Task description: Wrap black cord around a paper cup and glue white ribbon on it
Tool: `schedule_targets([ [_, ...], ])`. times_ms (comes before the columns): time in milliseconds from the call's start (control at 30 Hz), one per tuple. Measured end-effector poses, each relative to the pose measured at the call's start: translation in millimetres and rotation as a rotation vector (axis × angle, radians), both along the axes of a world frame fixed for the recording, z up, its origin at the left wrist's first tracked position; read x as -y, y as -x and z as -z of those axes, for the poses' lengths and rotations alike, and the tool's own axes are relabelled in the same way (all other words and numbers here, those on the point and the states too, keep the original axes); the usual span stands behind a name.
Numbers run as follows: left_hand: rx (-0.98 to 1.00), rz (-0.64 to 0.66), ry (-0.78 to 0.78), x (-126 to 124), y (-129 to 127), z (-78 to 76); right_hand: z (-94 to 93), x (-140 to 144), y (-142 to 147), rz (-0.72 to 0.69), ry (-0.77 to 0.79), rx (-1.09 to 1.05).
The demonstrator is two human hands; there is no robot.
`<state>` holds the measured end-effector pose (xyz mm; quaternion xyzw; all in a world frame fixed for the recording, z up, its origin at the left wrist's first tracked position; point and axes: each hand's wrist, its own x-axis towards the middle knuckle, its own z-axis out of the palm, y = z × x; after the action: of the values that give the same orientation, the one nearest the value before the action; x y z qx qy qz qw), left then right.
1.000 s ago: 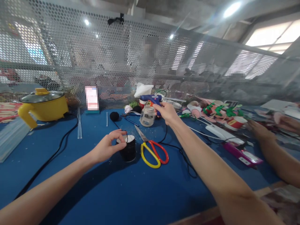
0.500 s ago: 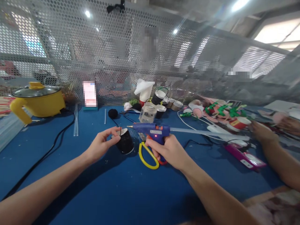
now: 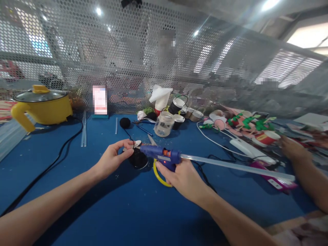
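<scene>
My left hand (image 3: pixel 116 155) pinches the rim of a small paper cup (image 3: pixel 138 159) wrapped in black yarn. From those fingertips a black strand leads back to a ball of black yarn (image 3: pixel 125 123). My right hand (image 3: pixel 186 176) grips a blue hot glue gun (image 3: pixel 160 153) with its red light lit and a long clear glue stick out of its back. The gun's nozzle reaches over the cup's white rim; its very tip is hard to make out. Yellow-handled scissors (image 3: pixel 159 176) lie on the table, partly hidden behind my right hand and the gun.
A glass jar (image 3: pixel 164 124) and several small cups stand behind the gun. At left is a yellow electric pot (image 3: pixel 46 109) with a black cable; a phone (image 3: pixel 99 100) leans nearby. Right lie a purple device (image 3: pixel 275 182), crafts, and another person's hand (image 3: pixel 294 150).
My right hand has tilted the glue gun and brought its nozzle left and down over the cup's rim. The glue stick now slants down to the right. My left hand keeps its pinch.
</scene>
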<state>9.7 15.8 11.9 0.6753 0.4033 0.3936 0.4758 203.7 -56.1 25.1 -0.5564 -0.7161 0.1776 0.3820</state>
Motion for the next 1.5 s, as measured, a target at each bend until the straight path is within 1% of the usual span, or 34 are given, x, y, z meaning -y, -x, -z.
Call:
schedule_targets([
  [200, 0.049, 0.004, 0.017, 1, -1, 1.6, 2.3, -2, 0, 0.042, -0.078, 0.12],
  [333, 0.076, 0.012, 0.02, 1, -1, 2.6, 5.8, -4, -1, 0.046, -0.09, 0.169],
  [433, 0.076, 0.013, 0.03, 0, -1, 1.5, 3.5, -3, 0, 0.048, -0.096, 0.197],
  [500, 0.072, 0.016, 0.03, 0, -1, 0.5, 0.4, -2, 0, 0.065, -0.072, 0.175],
  [600, 0.077, 0.033, 0.035, -1, 0, 0.0, -2.5, -1, 0, 0.093, 0.011, 0.089],
  [667, 0.09, 0.043, 0.047, -1, 1, 0.3, -2.6, 0, -1, 0.084, 0.046, 0.052],
  [833, 0.118, 0.063, 0.077, -1, 1, 0.5, -1.8, 0, -1, 0.062, 0.039, 0.014],
  [1000, 0.164, 0.099, 0.091, -1, 2, -0.4, -3.5, -1, -2, 0.072, 0.098, 0.008],
  [1200, 0.172, 0.15, 0.108, -5, 4, -0.7, -3.6, -1, -2, 0.047, 0.083, -0.006],
  [1400, 0.17, 0.186, 0.119, -8, 9, 0.2, -6.8, -5, -5, 0.058, 0.114, -0.012],
  [1500, 0.175, 0.204, 0.126, -8, 10, -0.2, -7.8, -6, -6, 0.071, 0.156, -0.02],
])
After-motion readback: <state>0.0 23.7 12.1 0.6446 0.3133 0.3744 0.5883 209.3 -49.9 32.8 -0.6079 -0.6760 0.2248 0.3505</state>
